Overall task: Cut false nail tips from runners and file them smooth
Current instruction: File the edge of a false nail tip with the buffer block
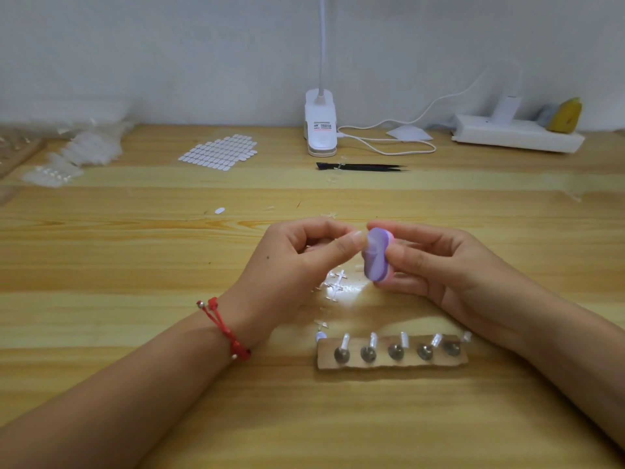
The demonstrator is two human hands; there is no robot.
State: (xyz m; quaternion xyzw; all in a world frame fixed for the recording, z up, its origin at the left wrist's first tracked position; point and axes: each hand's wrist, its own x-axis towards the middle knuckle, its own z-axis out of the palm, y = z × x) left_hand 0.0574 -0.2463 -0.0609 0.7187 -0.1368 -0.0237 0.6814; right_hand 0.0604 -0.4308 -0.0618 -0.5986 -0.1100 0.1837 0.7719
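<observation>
The wooden table (135,265) spreads beneath both hands. The right hand (449,265) grips a purple file block (377,255), thumb on its near edge and fingers curled behind it, with the worn face turned toward the left fingertips. The left hand (287,262) is curled, thumb and forefinger pinched together right against that face. Below both sets of fingers, nearer the person, a cardboard strip (392,362) carries five stands with mounted tips (373,340). Clear runner scraps (338,282) lie on the wood just under the pinching fingers.

This looks like the filing step. To do it well, the pinch should stay close to the cut edge so that the tip cannot flex. The strokes should be short and light and run one way across the block, and the tip should be turned often so that the stub wears flush without flattening the curve.

The nail tip itself cannot be made out: it is clear, small, and covered by the left thumb and forefinger. That it is in the pinch is my judgement only. The right fingertips behind the block are hidden too.
</observation>
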